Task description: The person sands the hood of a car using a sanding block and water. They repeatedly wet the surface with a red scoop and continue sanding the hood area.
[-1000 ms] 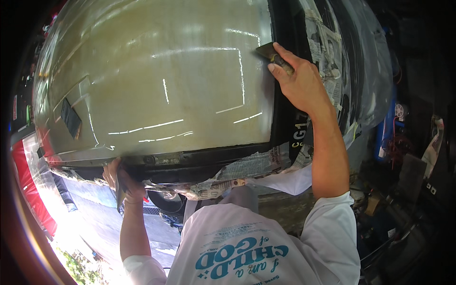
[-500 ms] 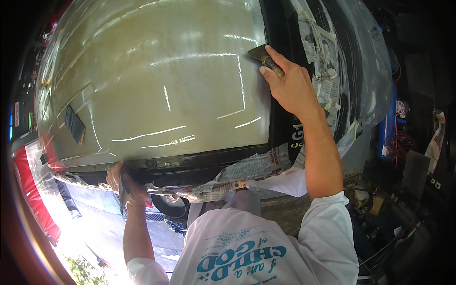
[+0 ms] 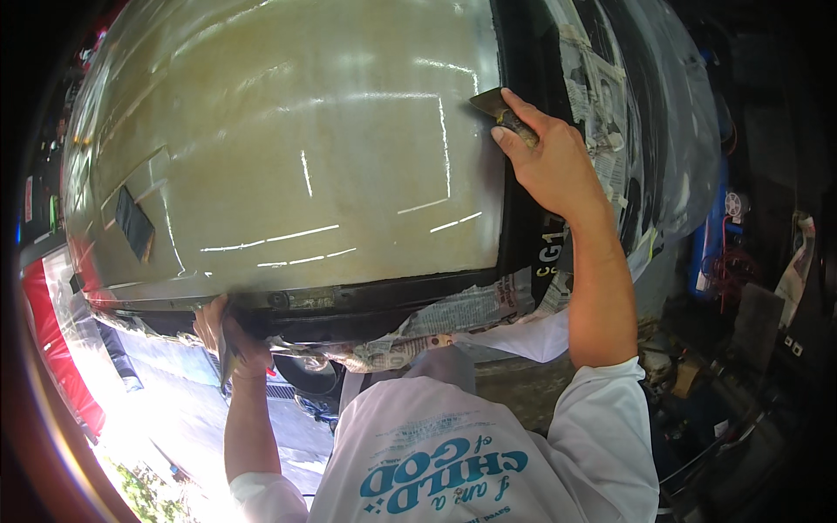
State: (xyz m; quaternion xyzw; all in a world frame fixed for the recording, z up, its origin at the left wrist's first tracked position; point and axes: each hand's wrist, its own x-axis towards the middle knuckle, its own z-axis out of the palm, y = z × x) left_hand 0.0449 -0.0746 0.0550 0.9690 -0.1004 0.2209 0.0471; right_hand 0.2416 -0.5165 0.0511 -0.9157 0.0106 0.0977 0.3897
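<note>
My right hand [image 3: 562, 161] is closed round the worn handle of a putty knife [image 3: 491, 103]. The knife's dark blade lies at the right edge of a glossy beige-grey vehicle panel [image 3: 349, 174], beside a black border strip [image 3: 526, 157]. At the panel's near left edge my left hand [image 3: 240, 349] is closed on a thin flat plate [image 3: 227, 347], seen nearly edge-on; its exact kind is unclear. The fingers of that hand reach up to the black edge trim [image 3: 366, 298] and are partly in shadow.
A dark rectangular pad [image 3: 134, 223] lies on the panel's left part. Newspaper masking [image 3: 462, 309] hangs along the near edge, and more newspaper [image 3: 602, 105] with clear plastic sheeting [image 3: 671, 131] covers the right side. Red tubing [image 3: 732, 261] hangs at far right.
My right hand and the putty knife have shifted slightly right, and the panel's right edge also sits further right in view. My left hand stays at the near edge.
</note>
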